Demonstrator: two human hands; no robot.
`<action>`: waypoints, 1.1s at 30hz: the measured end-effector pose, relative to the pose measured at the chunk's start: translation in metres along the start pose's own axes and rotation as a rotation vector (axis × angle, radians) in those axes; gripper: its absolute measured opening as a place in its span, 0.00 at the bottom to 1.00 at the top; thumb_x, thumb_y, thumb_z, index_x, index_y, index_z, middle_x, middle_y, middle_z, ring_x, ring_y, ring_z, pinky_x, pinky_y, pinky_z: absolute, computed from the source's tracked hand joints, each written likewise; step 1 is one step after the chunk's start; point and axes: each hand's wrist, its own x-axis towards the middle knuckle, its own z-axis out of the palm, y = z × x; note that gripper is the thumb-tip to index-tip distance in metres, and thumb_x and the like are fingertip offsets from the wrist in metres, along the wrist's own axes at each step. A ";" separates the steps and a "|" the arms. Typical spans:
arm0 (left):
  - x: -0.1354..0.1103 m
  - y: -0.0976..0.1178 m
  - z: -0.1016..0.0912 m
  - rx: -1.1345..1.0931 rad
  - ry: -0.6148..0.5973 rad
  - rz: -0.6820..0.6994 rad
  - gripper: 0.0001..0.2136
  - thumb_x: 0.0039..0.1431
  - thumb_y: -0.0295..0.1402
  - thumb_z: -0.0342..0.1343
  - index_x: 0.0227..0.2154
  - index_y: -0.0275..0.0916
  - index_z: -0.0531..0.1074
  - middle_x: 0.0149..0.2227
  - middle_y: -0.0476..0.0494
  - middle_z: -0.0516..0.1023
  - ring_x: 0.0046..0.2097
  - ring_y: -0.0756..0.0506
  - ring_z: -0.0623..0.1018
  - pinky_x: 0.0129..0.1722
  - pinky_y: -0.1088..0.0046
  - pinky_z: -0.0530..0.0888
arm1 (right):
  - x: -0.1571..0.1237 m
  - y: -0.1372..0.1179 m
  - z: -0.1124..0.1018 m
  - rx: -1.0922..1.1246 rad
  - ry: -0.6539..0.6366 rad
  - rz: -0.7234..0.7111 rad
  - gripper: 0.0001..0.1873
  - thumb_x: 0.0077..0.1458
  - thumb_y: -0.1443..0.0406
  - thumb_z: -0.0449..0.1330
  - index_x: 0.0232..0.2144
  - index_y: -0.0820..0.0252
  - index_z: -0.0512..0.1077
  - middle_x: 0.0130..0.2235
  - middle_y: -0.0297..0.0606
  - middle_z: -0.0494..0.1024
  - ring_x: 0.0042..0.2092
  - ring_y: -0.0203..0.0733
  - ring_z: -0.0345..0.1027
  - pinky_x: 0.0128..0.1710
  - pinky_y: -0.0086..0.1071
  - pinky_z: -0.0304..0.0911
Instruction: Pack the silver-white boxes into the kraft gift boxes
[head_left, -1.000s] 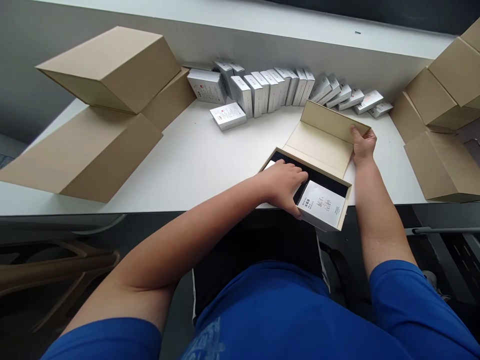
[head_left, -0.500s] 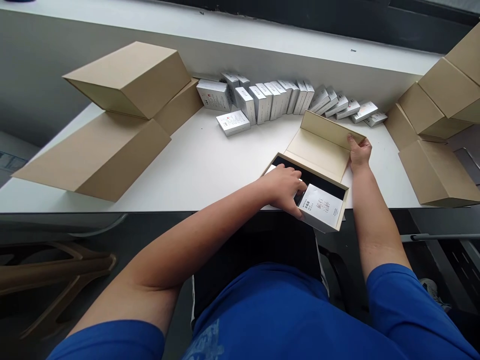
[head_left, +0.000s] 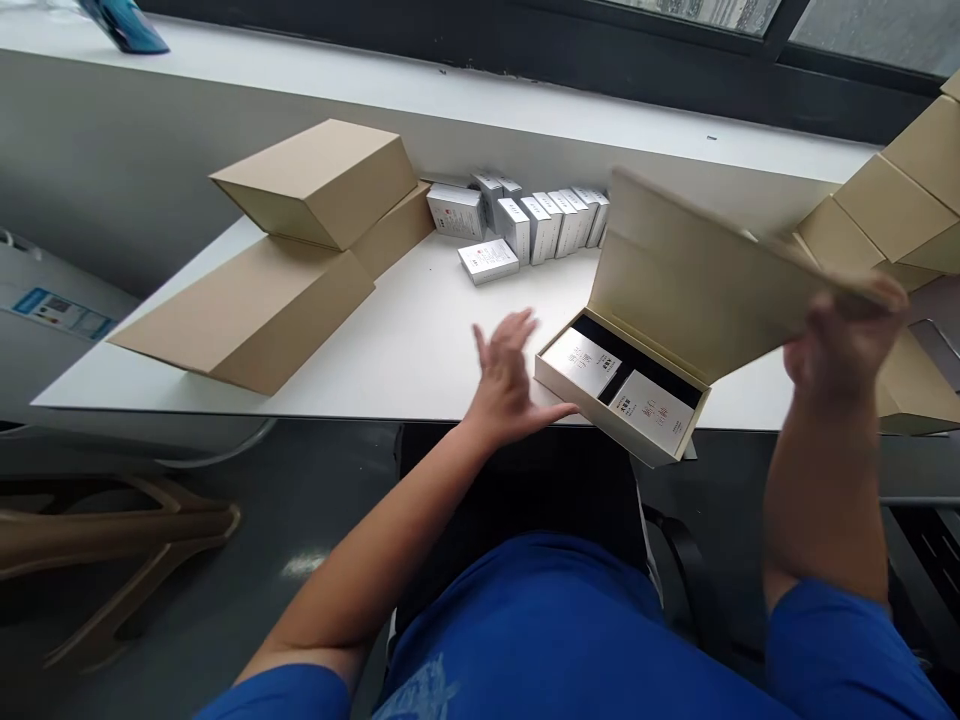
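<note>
An open tan gift box [head_left: 600, 408] lies at the table's front edge, its near corner jutting past it. Two printed white boxes, one on the left [head_left: 582, 360] and one on the right [head_left: 654, 408], sit side by side in its black lining. My right hand [head_left: 847, 325], blurred by motion, grips the outer edge of the raised lid [head_left: 675, 270]. Just left of the box, my left hand [head_left: 506, 385] is in the air with fingers spread, the thumb reaching toward the box's near side. Nothing is in it.
Several small white boxes [head_left: 555, 225] stand in a row at the back, one lying flat [head_left: 487, 260] before them. Closed tan boxes are stacked at left [head_left: 247, 300] and right [head_left: 892, 205]. A window ledge [head_left: 375, 85] runs behind the table [head_left: 420, 340].
My left hand has come out of the gift box and moved left, fingers now spread. My right hand has lifted the lid from lying back to standing up, moving right and nearer.
</note>
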 end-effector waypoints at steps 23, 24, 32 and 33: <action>-0.064 0.033 -0.025 -0.660 -0.448 -0.318 0.75 0.45 0.65 0.75 0.80 0.50 0.24 0.83 0.30 0.31 0.82 0.25 0.39 0.80 0.38 0.47 | -0.156 -0.043 0.086 -0.073 -0.706 0.775 0.78 0.43 0.47 0.82 0.82 0.45 0.38 0.80 0.52 0.53 0.79 0.66 0.51 0.73 0.61 0.60; -0.073 0.039 -0.028 -0.654 -0.426 -0.317 0.75 0.46 0.62 0.76 0.80 0.51 0.23 0.83 0.30 0.32 0.82 0.25 0.41 0.79 0.38 0.48 | -0.151 -0.041 0.095 -0.058 -0.755 0.742 0.81 0.42 0.47 0.83 0.82 0.45 0.35 0.81 0.52 0.49 0.80 0.67 0.47 0.75 0.61 0.56; -0.129 0.030 -0.065 -0.373 0.048 -0.516 0.62 0.50 0.53 0.78 0.80 0.54 0.44 0.78 0.28 0.58 0.73 0.23 0.69 0.71 0.35 0.70 | -0.154 -0.043 0.185 0.070 -0.888 0.620 0.93 0.41 0.42 0.81 0.77 0.49 0.11 0.83 0.54 0.30 0.83 0.63 0.25 0.80 0.63 0.34; -0.131 0.023 -0.077 -0.337 0.084 -0.508 0.63 0.47 0.53 0.80 0.79 0.54 0.47 0.77 0.28 0.59 0.73 0.22 0.70 0.70 0.34 0.70 | -0.157 -0.044 0.198 0.092 -0.909 0.605 0.93 0.40 0.42 0.82 0.77 0.46 0.12 0.82 0.52 0.26 0.83 0.63 0.21 0.80 0.64 0.32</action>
